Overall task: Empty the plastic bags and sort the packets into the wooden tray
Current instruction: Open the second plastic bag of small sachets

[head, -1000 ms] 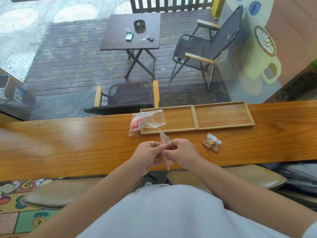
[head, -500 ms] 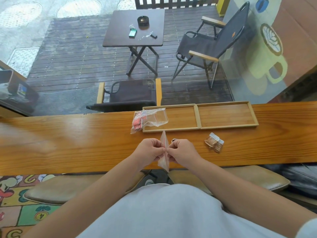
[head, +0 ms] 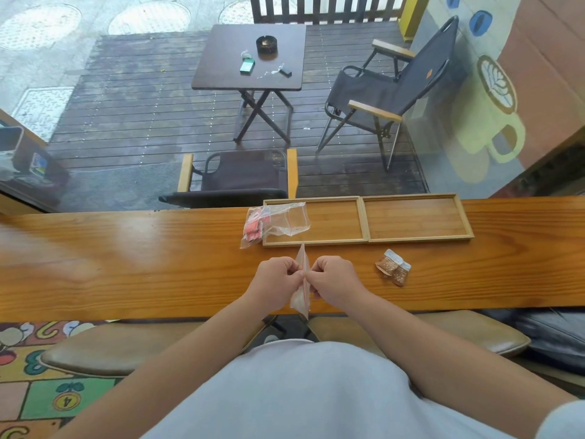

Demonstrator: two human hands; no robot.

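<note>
Pinching a clear, red-striped plastic bag (head: 301, 286) edge-on.

head-worn view, down over counter (head: 126, 264)

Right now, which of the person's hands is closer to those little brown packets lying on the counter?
The right hand. It sits just left of the brown packets; the left hand is farther left, beyond the clear bag both hands pinch.

On the counter (head: 126, 264), the tray (head: 364, 242) lies behind the hands (head: 278, 282); one bag (head: 275, 223) overlaps its left edge, packets (head: 393, 270) lie right.
</note>
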